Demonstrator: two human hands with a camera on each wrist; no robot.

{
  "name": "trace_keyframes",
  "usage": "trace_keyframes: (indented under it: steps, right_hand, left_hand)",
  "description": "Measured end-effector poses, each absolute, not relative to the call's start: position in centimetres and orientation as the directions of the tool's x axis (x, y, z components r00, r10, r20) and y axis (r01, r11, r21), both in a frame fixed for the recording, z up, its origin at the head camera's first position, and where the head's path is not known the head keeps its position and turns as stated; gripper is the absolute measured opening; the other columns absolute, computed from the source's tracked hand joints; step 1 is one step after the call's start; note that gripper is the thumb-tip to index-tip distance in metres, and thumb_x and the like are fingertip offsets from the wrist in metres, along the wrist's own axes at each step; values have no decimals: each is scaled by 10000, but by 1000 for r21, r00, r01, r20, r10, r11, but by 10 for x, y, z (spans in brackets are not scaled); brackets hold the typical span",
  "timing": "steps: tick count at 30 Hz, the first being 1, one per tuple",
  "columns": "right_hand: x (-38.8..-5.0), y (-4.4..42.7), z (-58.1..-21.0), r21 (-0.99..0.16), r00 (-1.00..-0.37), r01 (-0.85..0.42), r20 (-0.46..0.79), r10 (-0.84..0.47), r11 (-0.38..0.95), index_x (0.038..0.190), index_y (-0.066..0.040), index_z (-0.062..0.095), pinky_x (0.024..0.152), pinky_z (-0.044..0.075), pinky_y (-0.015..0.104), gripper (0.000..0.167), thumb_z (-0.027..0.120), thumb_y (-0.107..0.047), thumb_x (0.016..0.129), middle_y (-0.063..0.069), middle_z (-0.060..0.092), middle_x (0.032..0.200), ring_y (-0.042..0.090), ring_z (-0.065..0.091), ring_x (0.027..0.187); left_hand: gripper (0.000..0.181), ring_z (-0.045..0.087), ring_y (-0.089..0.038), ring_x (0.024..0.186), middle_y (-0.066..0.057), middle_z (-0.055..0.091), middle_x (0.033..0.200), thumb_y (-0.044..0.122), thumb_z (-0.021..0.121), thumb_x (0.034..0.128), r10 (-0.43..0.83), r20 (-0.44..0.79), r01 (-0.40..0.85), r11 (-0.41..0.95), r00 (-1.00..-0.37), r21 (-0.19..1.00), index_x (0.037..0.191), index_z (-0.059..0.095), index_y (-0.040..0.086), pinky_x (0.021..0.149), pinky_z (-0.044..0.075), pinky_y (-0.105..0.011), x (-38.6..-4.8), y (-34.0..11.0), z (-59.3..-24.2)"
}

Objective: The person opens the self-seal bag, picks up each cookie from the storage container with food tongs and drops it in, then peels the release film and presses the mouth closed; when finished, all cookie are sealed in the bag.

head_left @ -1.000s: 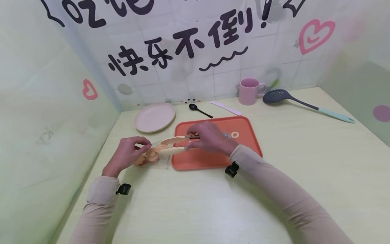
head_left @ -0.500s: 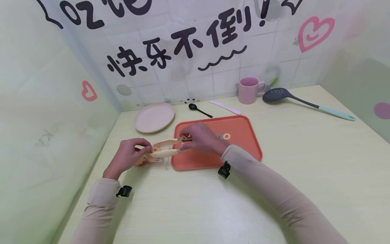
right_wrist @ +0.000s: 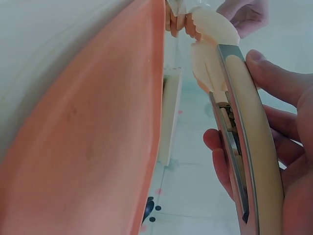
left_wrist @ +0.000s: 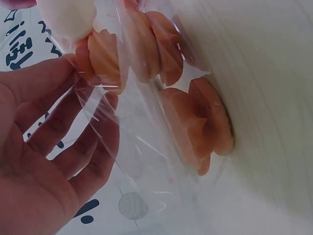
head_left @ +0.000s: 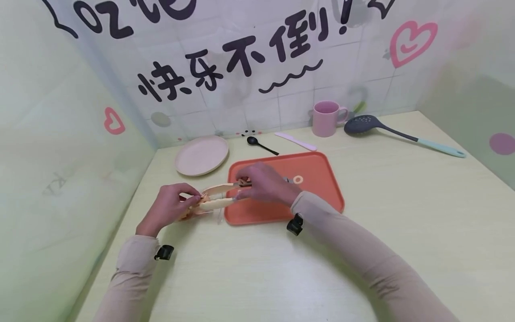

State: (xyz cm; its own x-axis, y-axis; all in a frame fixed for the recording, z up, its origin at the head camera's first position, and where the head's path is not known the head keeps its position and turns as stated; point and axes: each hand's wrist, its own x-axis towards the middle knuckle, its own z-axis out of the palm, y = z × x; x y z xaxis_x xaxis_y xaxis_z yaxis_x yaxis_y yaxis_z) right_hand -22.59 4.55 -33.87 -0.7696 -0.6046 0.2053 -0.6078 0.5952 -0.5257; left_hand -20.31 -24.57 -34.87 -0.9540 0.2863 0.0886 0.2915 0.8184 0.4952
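My left hand pinches the edge of a clear plastic bag between thumb and forefinger. The other left fingers spread loosely beside the bag in the left wrist view. Several ruffled orange-brown pieces, like small pastries, lie in the bag; their exact kind is unclear. My right hand grips the handle of a pair of cream-and-metal tongs, thumb on one arm and fingers round the other. The tong tips are at the bag's mouth, against one piece; whether they clamp it, I cannot tell.
Below my right hand lies an orange-red tray, with a pale ring on its face. Behind are a pink plate, a black spoon, a pink knife, a mug and a slotted spoon.
My right hand has carried the tongs left, bringing their tips to the pieces at the bag's mouth. In the last half second both hands have barely moved.
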Motion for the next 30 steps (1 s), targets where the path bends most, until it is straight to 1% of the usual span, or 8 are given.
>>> trace_keyframes:
  steps: [6, 11, 14, 17, 19, 22, 27, 30]
  right_hand:
    - [-226, 59, -339, -529, -792, -582, 195, -579, 618, 963, -148, 733, 633, 370, 261, 308, 849, -383, 801, -42, 602, 753, 128, 483, 681]
    - [-228, 62, -343, -513, -773, -614, 234, -590, 600, 935, -136, 743, 615, 361, 237, 317, 854, -393, 786, -34, 600, 714, 108, 469, 634]
    - [-228, 60, -345, -521, -762, -625, 250, -597, 581, 964, -119, 760, 621, 396, 217, 316, 852, -370, 794, -35, 639, 744, 96, 498, 638]
    - [-228, 57, -345, -529, -766, -622, 256, -590, 578, 978, -122, 767, 641, 432, 211, 290, 849, -339, 803, -41, 673, 783, 91, 531, 663]
    - [-227, 55, -345, -528, -769, -619, 256, -586, 581, 972, -130, 766, 641, 429, 218, 270, 847, -329, 808, -38, 672, 780, 97, 528, 663]
    - [-227, 51, -344, -519, -766, -625, 261, -588, 583, 976, -132, 766, 637, 416, 213, 267, 846, -325, 810, -43, 662, 770, 93, 521, 662]
    - [-226, 50, -345, -510, -764, -629, 266, -588, 587, 966, -122, 764, 616, 372, 216, 266, 846, -324, 814, -41, 631, 735, 99, 489, 651]
    - [-227, 58, -345, -517, -778, -609, 241, -581, 601, 983, -131, 755, 636, 394, 246, 280, 836, -346, 824, -41, 633, 758, 120, 503, 679]
  left_hand:
    - [81, 735, -286, 889, -93, 769, 981, 113, 726, 918, 293, 109, 310, 828, -950, 467, 969, 779, 78, 782, 625, -415, -204, -245, -349]
    - [77, 738, -291, 886, -93, 770, 981, 110, 714, 926, 302, 122, 323, 828, -946, 458, 959, 777, 80, 792, 619, -431, -204, -245, -350]
    - [74, 742, -279, 893, -89, 767, 991, 119, 714, 929, 295, 120, 316, 824, -948, 469, 961, 774, 90, 800, 622, -435, -203, -244, -349]
    - [70, 743, -278, 891, -91, 765, 989, 123, 714, 931, 294, 129, 319, 815, -947, 483, 961, 771, 94, 801, 624, -441, -203, -243, -348]
    - [69, 739, -281, 894, -91, 765, 983, 126, 717, 932, 295, 134, 323, 812, -946, 487, 961, 771, 94, 800, 625, -442, -203, -242, -348]
    - [69, 734, -275, 890, -89, 765, 982, 129, 718, 933, 297, 132, 323, 809, -946, 491, 965, 770, 96, 792, 626, -426, -203, -242, -347]
    - [69, 749, -234, 839, -90, 762, 986, 133, 722, 930, 294, 121, 313, 800, -948, 512, 968, 770, 100, 726, 620, -330, -204, -243, -346]
    - [70, 747, -240, 843, -90, 763, 980, 120, 717, 930, 302, 132, 326, 802, -944, 501, 964, 770, 90, 724, 621, -330, -204, -243, -347]
